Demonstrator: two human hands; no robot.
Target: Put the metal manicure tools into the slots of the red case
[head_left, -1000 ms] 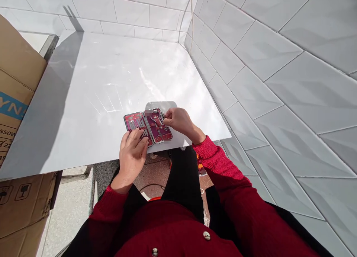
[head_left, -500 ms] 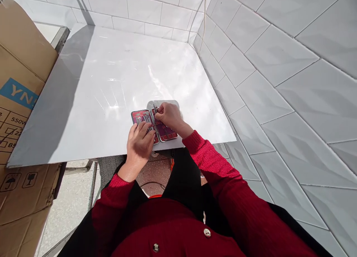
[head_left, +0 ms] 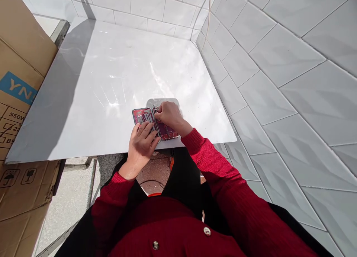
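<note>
An unfolded manicure set case [head_left: 167, 134] with a red and purple lining lies near the front edge of the white table. Several slim metal tools [head_left: 145, 117] sit side by side in its left half. My left hand [head_left: 142, 140] rests over the lower part of that half, its fingers stretched out and holding nothing. Over the upper part of the right half, my right hand [head_left: 169, 115] is closed in a pinch on a small metal manicure tool [head_left: 155, 109]. The fingers cover most of this tool, so its exact kind is hidden.
The white table [head_left: 117, 56] meets a tiled wall [head_left: 279, 82] on the right and at the back. Cardboard boxes [head_left: 22, 56] stand along the left side. A thin cable [head_left: 208, 19] hangs in the far corner.
My left hand has shifted slightly down and right over the case, showing more of the tools. My right hand stays at the upper right half, still pinching. The view has tilted a little.
</note>
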